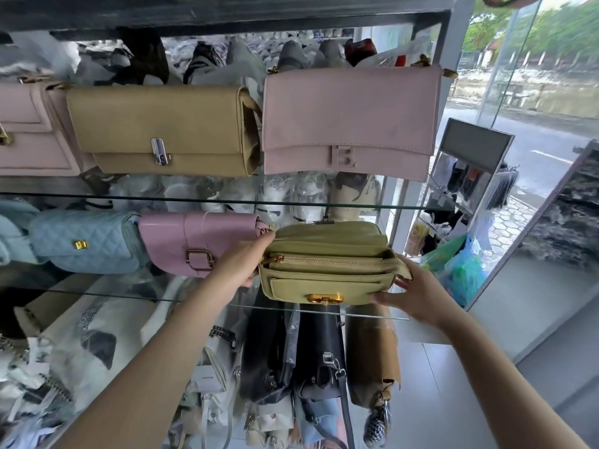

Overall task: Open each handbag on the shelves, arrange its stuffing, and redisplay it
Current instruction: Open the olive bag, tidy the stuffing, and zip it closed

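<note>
Centre of the frame, the person has an olive-green handbag (327,267) between both hands at the front edge of the lower glass shelf (372,315). Whether its base sits on the glass or is lifted just clear of it, I cannot tell. The bag is tipped so that its top faces the viewer, with the long zip (334,261) running across it and the gold clasp (324,299) on the front flap below.

The left hand (241,265) is wrapped around the bag's left end, fingers curled behind it. The right hand (411,294) takes the lower right corner, thumb along the bottom edge and fingers against the side, so the corner is pinched between them.

Just left of the bag, on the same shelf, lies a glossy pink bag (197,241) with a buckle, and beyond it a light blue quilted bag (87,241). On the upper glass shelf (194,200) stand a tan flap bag (162,131) and a pale pink bag (350,121) with a raised letter B. Dark and brown bags (321,358) hang crowded at lower centre. A window (534,92) fills the right side.
</note>
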